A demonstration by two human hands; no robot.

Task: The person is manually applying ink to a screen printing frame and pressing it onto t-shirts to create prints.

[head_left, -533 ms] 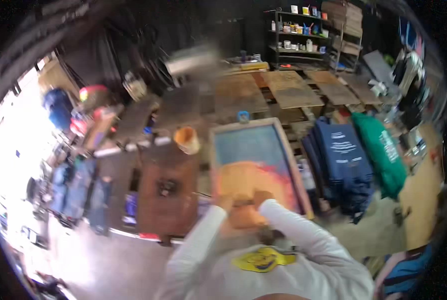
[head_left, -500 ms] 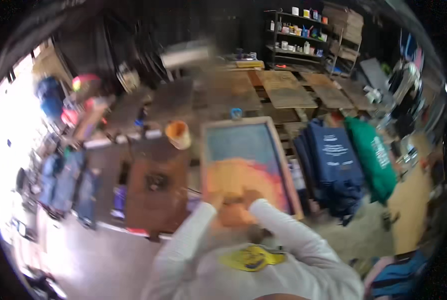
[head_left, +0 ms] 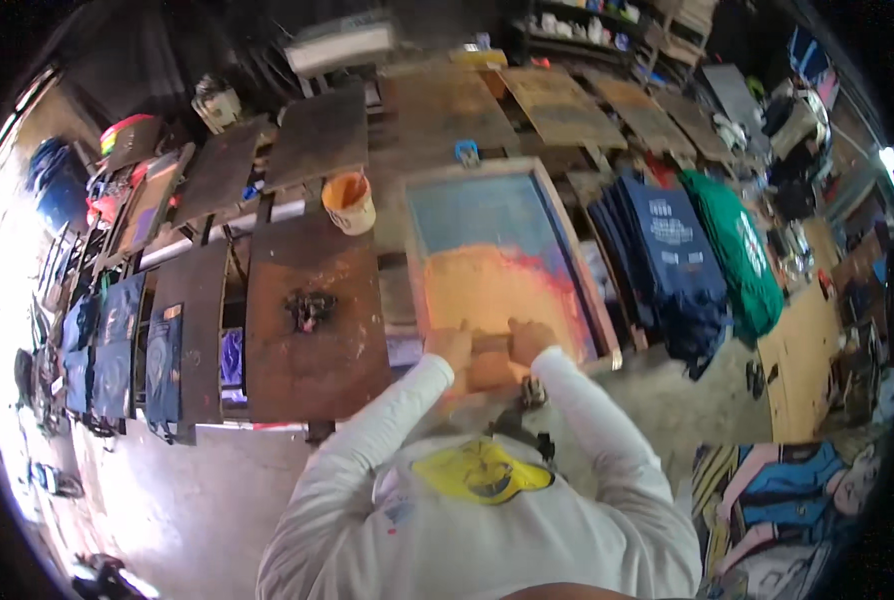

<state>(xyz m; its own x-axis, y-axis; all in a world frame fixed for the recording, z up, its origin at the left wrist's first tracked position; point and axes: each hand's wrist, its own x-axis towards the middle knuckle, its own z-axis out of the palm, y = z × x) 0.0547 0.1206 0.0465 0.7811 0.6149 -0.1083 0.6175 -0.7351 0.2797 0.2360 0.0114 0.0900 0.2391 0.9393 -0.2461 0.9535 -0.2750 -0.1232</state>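
Both my hands grip a wooden squeegee [head_left: 491, 343] laid across the near end of a screen printing frame. My left hand [head_left: 451, 345] is closed on its left end, thumb pointing forward. On the right end, my right hand [head_left: 533, 341] is closed the same way. The wood-edged screen printing frame [head_left: 565, 245] lies flat on the table in front of me. Orange ink [head_left: 497, 290] covers the near part of its mesh, with pink smears at the right, and the far part is blue-grey. The squeegee's lower edge is hidden.
An ink-stained bucket [head_left: 351, 210] stands left of the frame's far end. Dark printing boards [head_left: 317, 345] line the table. Folded navy fabric [head_left: 667, 250] and a green bundle [head_left: 737, 260] lie to the right. A blue clamp [head_left: 467, 152] sits behind the frame.
The view has tilted downward and sharpened, so the table appears higher. Both hands stay on the squeegee near the frame's near end.
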